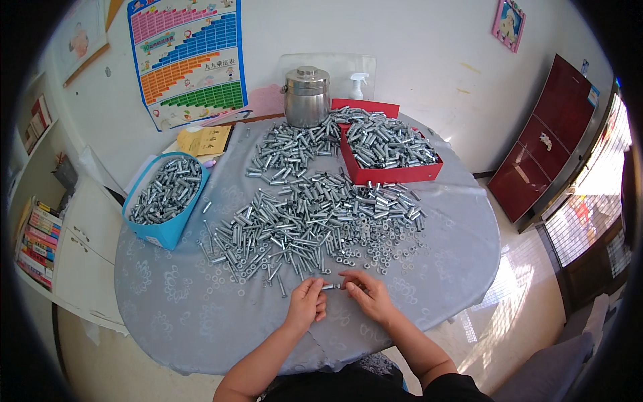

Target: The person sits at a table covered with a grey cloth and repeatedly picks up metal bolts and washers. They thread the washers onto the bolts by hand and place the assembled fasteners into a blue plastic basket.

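Observation:
Between my two hands, over the near part of the table, lies a short silver expansion bolt [330, 287]. My left hand [306, 305] pinches its left end between thumb and fingers. At the other end, where a nut or washer seems to sit, my right hand [368, 295] has its thumb and fingertips closed in; the fingers partly hide that end. Just beyond my hands spreads a loose heap of metal parts: long bolts [295, 244], tubular sleeves [375, 201], and small nuts and washers [382, 246] at its right side.
A blue bin [175, 224] full of similar metal pieces stands at the left. Toward the back right, a red box [395, 175] is heaped with them, near a lidded steel pot [307, 100] and a white spray bottle [358, 86]. A grey cloth [167, 321] covers the round table.

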`<state>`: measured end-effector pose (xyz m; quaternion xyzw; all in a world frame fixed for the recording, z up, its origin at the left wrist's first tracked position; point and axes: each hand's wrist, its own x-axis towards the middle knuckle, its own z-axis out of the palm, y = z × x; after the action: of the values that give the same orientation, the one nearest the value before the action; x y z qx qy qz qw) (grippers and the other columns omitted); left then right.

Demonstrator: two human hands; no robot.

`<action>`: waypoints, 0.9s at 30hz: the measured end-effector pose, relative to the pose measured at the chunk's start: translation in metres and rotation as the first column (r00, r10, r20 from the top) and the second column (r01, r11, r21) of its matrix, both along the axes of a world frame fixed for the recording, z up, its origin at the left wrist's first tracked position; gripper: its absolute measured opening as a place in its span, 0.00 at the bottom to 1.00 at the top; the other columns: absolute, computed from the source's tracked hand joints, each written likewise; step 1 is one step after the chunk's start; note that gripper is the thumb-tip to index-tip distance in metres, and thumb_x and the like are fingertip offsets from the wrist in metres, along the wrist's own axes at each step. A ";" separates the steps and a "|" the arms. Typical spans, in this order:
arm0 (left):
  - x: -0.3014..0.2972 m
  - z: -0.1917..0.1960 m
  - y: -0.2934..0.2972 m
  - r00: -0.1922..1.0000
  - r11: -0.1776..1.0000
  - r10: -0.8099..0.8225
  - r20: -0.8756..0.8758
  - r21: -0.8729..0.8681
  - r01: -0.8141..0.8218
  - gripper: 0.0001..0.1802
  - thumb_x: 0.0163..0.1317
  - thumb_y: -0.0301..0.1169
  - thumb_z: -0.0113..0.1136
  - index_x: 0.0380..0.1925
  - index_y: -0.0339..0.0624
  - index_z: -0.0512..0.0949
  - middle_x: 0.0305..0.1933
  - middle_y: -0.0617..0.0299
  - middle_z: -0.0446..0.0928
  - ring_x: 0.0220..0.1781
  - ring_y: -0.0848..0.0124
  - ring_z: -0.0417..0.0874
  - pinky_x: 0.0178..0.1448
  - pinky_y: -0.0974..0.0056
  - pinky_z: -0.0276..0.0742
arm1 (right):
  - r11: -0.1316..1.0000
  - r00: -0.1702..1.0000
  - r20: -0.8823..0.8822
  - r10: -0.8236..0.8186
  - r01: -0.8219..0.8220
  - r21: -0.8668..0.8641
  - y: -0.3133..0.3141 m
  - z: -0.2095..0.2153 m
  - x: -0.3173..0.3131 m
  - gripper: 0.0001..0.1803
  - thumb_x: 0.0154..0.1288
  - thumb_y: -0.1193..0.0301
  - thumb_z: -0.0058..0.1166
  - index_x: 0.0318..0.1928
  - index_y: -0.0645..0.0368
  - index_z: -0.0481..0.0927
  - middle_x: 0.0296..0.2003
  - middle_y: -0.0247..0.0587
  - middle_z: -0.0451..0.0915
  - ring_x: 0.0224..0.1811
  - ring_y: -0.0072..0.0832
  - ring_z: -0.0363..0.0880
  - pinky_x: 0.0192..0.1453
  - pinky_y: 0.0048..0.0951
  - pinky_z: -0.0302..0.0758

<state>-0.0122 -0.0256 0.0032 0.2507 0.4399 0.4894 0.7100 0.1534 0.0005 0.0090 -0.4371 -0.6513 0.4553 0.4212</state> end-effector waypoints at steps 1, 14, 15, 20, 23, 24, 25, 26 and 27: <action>0.000 0.002 0.000 1.000 1.000 0.012 0.001 -0.004 -0.012 0.13 0.66 0.39 0.43 0.35 0.40 0.69 0.15 0.71 0.56 0.11 0.82 0.54 0.13 0.73 0.55 | 0.998 0.996 0.062 0.063 -0.062 -0.025 0.001 -0.003 0.003 0.12 0.64 0.67 0.46 0.37 0.62 0.78 0.26 0.39 0.78 0.26 0.23 0.75 0.32 0.24 0.72; -0.003 0.002 0.001 0.999 0.999 0.039 0.013 0.022 -0.039 0.13 0.67 0.39 0.42 0.35 0.40 0.69 0.15 0.71 0.55 0.12 0.82 0.54 0.12 0.73 0.57 | 0.984 0.983 0.049 0.178 -0.177 -0.032 0.000 0.000 0.008 0.14 0.64 0.69 0.46 0.47 0.63 0.74 0.30 0.37 0.77 0.27 0.22 0.74 0.33 0.23 0.72; -0.003 0.002 0.001 0.999 0.999 0.038 0.021 0.028 -0.039 0.13 0.67 0.39 0.42 0.35 0.40 0.69 0.15 0.71 0.55 0.12 0.82 0.54 0.13 0.73 0.57 | 0.980 0.979 0.058 0.197 -0.196 -0.019 0.001 -0.004 0.009 0.14 0.64 0.68 0.46 0.47 0.62 0.74 0.30 0.37 0.78 0.27 0.23 0.75 0.33 0.23 0.72; -0.001 0.002 0.003 0.999 0.998 0.052 0.014 0.035 -0.053 0.13 0.66 0.40 0.43 0.35 0.43 0.69 0.15 0.72 0.54 0.12 0.82 0.52 0.12 0.73 0.54 | 0.982 0.979 0.072 0.189 -0.188 -0.025 0.003 -0.008 0.009 0.13 0.65 0.66 0.45 0.39 0.63 0.78 0.29 0.38 0.78 0.27 0.22 0.75 0.32 0.23 0.72; -0.006 0.001 0.004 0.996 0.996 0.082 0.040 0.044 -0.084 0.12 0.66 0.40 0.44 0.35 0.43 0.68 0.15 0.71 0.54 0.12 0.81 0.53 0.13 0.73 0.55 | 0.966 0.963 0.086 0.255 -0.249 -0.073 0.003 -0.007 0.009 0.15 0.66 0.65 0.43 0.34 0.63 0.79 0.27 0.38 0.78 0.26 0.21 0.74 0.31 0.23 0.72; -0.008 0.000 0.004 0.994 0.994 0.095 0.054 0.049 -0.098 0.12 0.66 0.40 0.44 0.35 0.42 0.68 0.15 0.71 0.54 0.12 0.81 0.53 0.13 0.72 0.55 | 0.959 0.961 0.061 0.270 -0.262 -0.111 0.002 -0.009 0.009 0.16 0.66 0.65 0.43 0.32 0.63 0.79 0.26 0.38 0.78 0.26 0.21 0.74 0.31 0.23 0.71; -0.012 -0.001 0.005 0.986 0.987 0.144 0.086 0.062 -0.150 0.13 0.66 0.39 0.43 0.35 0.41 0.68 0.15 0.70 0.55 0.13 0.80 0.55 0.15 0.71 0.58 | 0.972 0.977 0.028 0.211 -0.207 -0.107 0.002 -0.011 0.010 0.16 0.66 0.64 0.43 0.31 0.64 0.79 0.25 0.37 0.78 0.26 0.21 0.74 0.31 0.22 0.71; -0.015 0.001 0.008 0.975 0.976 0.191 0.115 0.079 -0.200 0.13 0.66 0.39 0.43 0.35 0.39 0.68 0.16 0.70 0.56 0.13 0.80 0.56 0.16 0.71 0.60 | 0.983 0.988 -0.009 0.152 -0.152 -0.100 0.002 -0.014 0.011 0.17 0.67 0.64 0.42 0.30 0.64 0.79 0.24 0.36 0.78 0.25 0.20 0.73 0.31 0.22 0.71; -0.020 0.002 0.011 0.961 0.963 0.236 0.146 0.096 -0.251 0.13 0.67 0.38 0.43 0.35 0.38 0.68 0.16 0.69 0.58 0.14 0.79 0.58 0.17 0.70 0.63 | 0.990 0.995 -0.046 0.093 -0.097 -0.097 0.004 -0.014 0.012 0.18 0.67 0.64 0.42 0.29 0.64 0.79 0.23 0.36 0.77 0.25 0.20 0.73 0.31 0.22 0.71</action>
<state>-0.0320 -0.0142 0.0055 0.2013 0.3905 0.6128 0.6568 0.1654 0.0041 -0.0054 -0.4165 -0.6390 0.5158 0.3901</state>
